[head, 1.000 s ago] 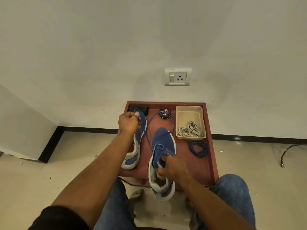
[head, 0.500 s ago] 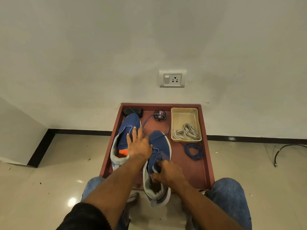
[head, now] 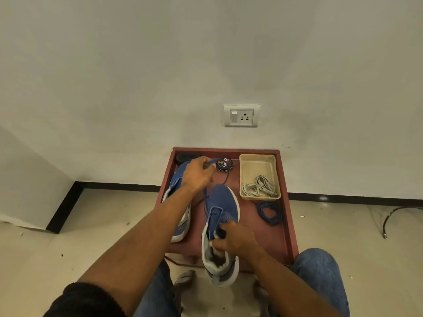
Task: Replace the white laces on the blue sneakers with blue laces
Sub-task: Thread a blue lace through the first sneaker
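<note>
Obs. 1: I have both hands on the job. My left hand (head: 198,173) is reached out to the far side of the table (head: 288,216), fingers curled and pinching the free end of the blue lace (head: 205,197) just beside the tin. My right hand (head: 235,237) is close to me, thumb and fingers gripping the tongue and collar of the near sneaker (head: 223,227).

Obs. 2, key relation: the near sneaker lies with its long axis running away from me, toe toward the wall, heel hanging over the table's near edge. The lace runs from its eyelet area up and left to my left hand, so the pull line is forward and slightly left, roughly along the shoe. The right hand is the nearer one to the eyelets; the left is well apart from them. I judge the next move as drawing the lace taut through, with the right hand bracing the shoe.

Obs. 3: the other sneaker (head: 179,202) lies to the left, partly under my left forearm; I cannot tell whether it is laced.

Obs. 4: white laces (head: 258,188) sit piled in the beige tray (head: 257,161), far right. A second coil of blue lace (head: 270,212) lies on the table just in front of that tray.

Obs. 5, writing: the round tin (head: 224,164) carries white lettering that looks like "Cherry"; part is hidden and sideways, so I am not sure. No brand is readable on either shoe.
</note>
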